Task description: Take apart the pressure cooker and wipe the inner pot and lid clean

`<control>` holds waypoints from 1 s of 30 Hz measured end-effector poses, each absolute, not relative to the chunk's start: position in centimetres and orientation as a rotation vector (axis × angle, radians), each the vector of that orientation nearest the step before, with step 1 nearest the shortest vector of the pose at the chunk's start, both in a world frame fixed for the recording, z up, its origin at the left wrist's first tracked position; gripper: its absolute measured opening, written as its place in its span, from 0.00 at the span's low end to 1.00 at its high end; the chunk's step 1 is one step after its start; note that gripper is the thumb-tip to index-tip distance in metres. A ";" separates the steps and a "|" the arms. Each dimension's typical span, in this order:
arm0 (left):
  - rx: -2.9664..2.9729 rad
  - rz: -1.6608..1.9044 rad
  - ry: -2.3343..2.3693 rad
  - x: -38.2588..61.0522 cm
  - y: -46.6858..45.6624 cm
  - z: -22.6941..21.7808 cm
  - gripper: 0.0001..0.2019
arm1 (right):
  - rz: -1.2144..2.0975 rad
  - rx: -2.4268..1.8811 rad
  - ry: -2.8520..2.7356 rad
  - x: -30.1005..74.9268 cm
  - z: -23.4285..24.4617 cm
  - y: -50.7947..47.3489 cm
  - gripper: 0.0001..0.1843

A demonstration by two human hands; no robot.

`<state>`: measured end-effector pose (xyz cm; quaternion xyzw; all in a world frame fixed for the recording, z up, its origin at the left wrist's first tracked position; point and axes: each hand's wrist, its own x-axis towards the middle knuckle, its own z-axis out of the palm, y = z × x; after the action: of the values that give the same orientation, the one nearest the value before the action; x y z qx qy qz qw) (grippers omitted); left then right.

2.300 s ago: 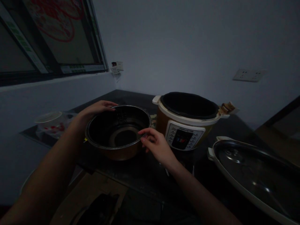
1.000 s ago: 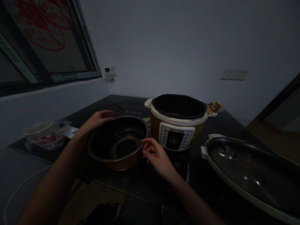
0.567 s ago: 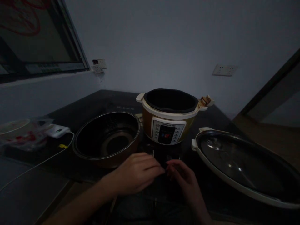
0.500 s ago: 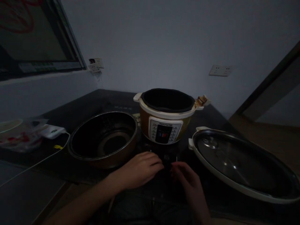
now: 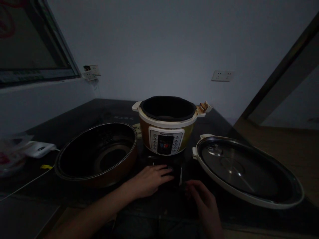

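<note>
On the dark counter, my left hand lies flat with its fingers stretched onto a small dark object just in front of an electric pressure cooker. The cooker is brown and white, with a button panel and no lid. My right hand hovers a little to the right of that dark object, fingers loosely bent and nothing seen in them. A wide dark inner pot with a brown outer wall stands to the left of the cooker, untouched.
The cooker's lid lies upside down at the right, reaching the counter edge. A white charger with its cable and a plastic bag lie at the far left. Wall sockets sit behind, beside a window at the upper left.
Both hands have let go of the inner pot's rim and come down to the small dark object in front of the cooker. The view has swung to the right.
</note>
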<state>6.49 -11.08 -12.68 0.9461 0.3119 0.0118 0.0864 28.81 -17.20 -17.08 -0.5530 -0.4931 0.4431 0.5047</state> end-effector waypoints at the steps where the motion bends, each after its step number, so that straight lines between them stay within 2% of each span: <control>1: 2.840 0.036 0.944 6.6 -11.0 -12.7 0.29 | 1.069 -1.333 -1.186 28.9 -17.2 -17.3 0.19; 5: 2.894 0.110 0.991 7.0 -10.7 -13.0 0.22 | 1.088 -1.321 -1.186 28.9 -17.2 -17.5 0.19; 8: 2.907 0.149 0.986 7.2 -10.4 -13.1 0.21 | 1.090 -1.309 -1.195 28.8 -17.1 -17.6 0.19; 12: 2.938 0.144 0.961 7.3 -10.2 -13.0 0.23 | 1.089 -1.311 -1.204 28.8 -17.2 -17.6 0.20; 17: 2.947 0.114 0.950 8.2 -10.0 -13.2 0.33 | 1.050 -1.299 -1.222 28.4 -16.8 -17.7 0.19; 20: 2.904 0.179 0.941 9.0 -10.1 -13.4 0.29 | 1.039 -1.297 -1.214 28.3 -16.5 -17.8 0.20; 23: 2.706 0.402 0.878 9.1 -10.9 -12.8 0.24 | 1.040 -1.299 -1.191 28.7 -16.8 -17.8 0.19; 26: 2.372 0.664 0.862 7.4 -12.7 -11.5 0.23 | 1.098 -1.316 -1.079 29.3 -17.4 -17.7 0.19; 30: 2.068 1.148 1.224 1.7 -16.4 -10.3 0.21 | 1.129 -1.347 -0.960 29.4 -17.1 -17.2 0.21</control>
<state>1.74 -16.36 -10.32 0.7543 0.4467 0.4189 0.2368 29.38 -17.16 -17.05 -0.5663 -0.4038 0.4747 0.5394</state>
